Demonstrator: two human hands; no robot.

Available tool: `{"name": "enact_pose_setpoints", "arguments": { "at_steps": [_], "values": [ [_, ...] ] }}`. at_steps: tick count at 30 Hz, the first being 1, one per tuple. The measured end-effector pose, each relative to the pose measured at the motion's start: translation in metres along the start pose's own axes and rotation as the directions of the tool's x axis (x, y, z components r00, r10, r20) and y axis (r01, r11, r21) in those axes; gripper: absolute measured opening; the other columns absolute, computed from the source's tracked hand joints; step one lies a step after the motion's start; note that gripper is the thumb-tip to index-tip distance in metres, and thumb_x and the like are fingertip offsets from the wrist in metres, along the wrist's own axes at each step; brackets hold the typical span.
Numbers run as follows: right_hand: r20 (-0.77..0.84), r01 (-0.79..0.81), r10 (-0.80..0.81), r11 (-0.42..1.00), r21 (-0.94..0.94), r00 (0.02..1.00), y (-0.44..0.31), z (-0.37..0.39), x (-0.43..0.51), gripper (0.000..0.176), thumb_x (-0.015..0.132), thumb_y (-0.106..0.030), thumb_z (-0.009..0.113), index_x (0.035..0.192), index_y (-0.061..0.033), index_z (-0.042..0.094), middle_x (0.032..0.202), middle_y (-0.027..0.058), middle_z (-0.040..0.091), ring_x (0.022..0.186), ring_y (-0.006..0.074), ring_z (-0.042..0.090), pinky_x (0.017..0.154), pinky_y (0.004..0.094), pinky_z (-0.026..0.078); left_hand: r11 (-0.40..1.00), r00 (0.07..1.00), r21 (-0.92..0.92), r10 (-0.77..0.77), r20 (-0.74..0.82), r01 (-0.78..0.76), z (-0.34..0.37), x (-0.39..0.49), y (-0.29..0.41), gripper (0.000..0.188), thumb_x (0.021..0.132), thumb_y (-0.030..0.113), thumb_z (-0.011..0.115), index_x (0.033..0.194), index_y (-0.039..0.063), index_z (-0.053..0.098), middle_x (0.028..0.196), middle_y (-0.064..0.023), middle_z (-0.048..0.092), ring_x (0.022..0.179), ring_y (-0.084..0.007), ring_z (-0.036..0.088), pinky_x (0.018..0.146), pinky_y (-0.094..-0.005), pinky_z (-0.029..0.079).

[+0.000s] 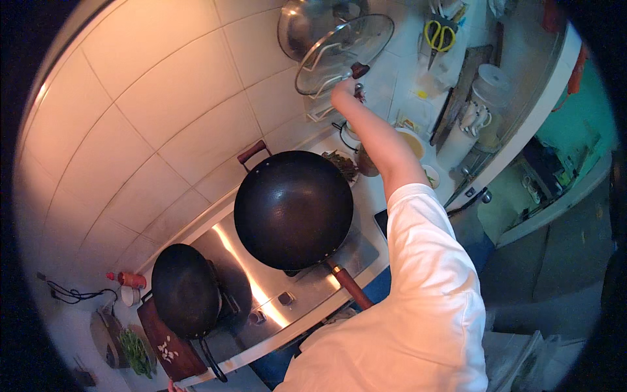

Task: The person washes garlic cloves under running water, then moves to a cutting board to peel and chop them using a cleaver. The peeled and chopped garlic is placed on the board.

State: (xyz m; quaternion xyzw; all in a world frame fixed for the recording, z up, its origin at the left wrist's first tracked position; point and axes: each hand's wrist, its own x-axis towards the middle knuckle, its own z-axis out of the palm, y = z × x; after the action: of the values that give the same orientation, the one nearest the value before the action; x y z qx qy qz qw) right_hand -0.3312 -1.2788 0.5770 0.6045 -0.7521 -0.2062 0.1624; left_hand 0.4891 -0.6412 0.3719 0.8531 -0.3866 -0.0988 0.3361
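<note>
My right hand is stretched far out by the wall, at a wire rack below the knob of a glass lid. Small dark and shiny parts show beside its fingers, but what it touches or holds cannot be made out. Of my left hand only fingertips show at the bottom edge, near a wooden cutting board with pieces of what looks like garlic. Between the hands, a large black wok with a wooden handle sits on the steel gas stove; it looks empty.
A smaller black pan stands tilted at the stove's left. Green vegetables lie beyond the board. Right of the wok are a plate of dark food, a bowl and a knife block. Yellow-handled scissors hang farther off.
</note>
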Motion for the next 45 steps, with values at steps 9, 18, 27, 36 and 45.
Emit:
{"name": "enact_pose_setpoints", "arguments": {
  "at_steps": [9,18,27,36,45],
  "values": [
    [-0.197,0.16,-0.199,0.967,-0.197,0.96,0.021,0.104,0.089,0.023,0.085,-0.022,0.058,0.1,-0.01,0.072,0.102,0.0132,0.069,0.093,0.0304,0.066,0.074,0.046,0.049,0.981,0.995,-0.166,-0.103,-0.012,0.099,-0.005,-0.052,0.045,0.041,0.098,0.024,0.05,0.13,-0.001,0.054,0.13,-0.0166,0.056,0.122,-0.0287,0.05,0.105,-0.0384,0.036],
    [-0.198,0.001,-0.056,0.963,-0.269,0.979,0.227,0.074,0.047,0.045,0.074,-0.041,0.075,0.108,-0.0148,0.063,0.104,0.0114,0.068,0.092,0.0324,0.066,0.075,0.048,0.052,0.986,0.999,-0.161,0.034,-0.035,-0.039,0.013,0.015,0.09,0.028,0.096,0.014,0.051,0.122,0.006,0.061,0.114,-0.0062,0.065,0.108,-0.016,0.058,0.093,-0.0305,0.044],
    [-0.436,0.164,0.405,0.553,0.817,0.804,0.088,-0.027,-0.332,0.036,0.093,-0.039,0.054,0.106,-0.0059,0.058,0.099,0.0137,0.06,0.085,0.0293,0.055,0.072,0.0406,0.045,0.996,0.998,-0.088,-0.016,-0.061,0.01,0.085,0.102,0.003,0.035,0.083,0.003,0.059,0.118,0.007,0.06,0.113,-0.016,0.062,0.106,-0.0314,0.06,0.092,-0.0394,0.047],
    [0.048,-0.036,0.005,-0.59,0.807,0.999,-0.193,-0.079,-0.53,0.021,0.093,-0.02,0.056,0.106,-0.0041,0.052,0.073,0.0011,0.055,0.051,0.0074,0.045,0.039,0.0209,0.035,0.901,0.896,-0.048,0.421,-0.142,-0.431,0.101,0.214,-0.028,0.034,0.084,0.001,0.059,0.117,0.006,0.06,0.119,-0.0133,0.057,0.114,-0.0348,0.053,0.099,-0.0435,0.042],
    [0.028,-0.449,-0.678,-0.456,0.768,0.735,-0.499,-0.153,-0.613,0.068,0.09,-0.002,0.051,0.152,-0.0148,0.025,0.087,0.0048,0.057,0.053,0.0079,0.046,0.046,0.0227,0.042,0.759,0.748,-0.026,0.646,0.151,-0.651,0.137,0.245,-0.023,0.033,0.084,0.011,0.064,0.117,0.015,0.065,0.13,-0.0071,0.054,0.13,-0.0298,0.043,0.113,-0.0493,0.027]
  ]
}}
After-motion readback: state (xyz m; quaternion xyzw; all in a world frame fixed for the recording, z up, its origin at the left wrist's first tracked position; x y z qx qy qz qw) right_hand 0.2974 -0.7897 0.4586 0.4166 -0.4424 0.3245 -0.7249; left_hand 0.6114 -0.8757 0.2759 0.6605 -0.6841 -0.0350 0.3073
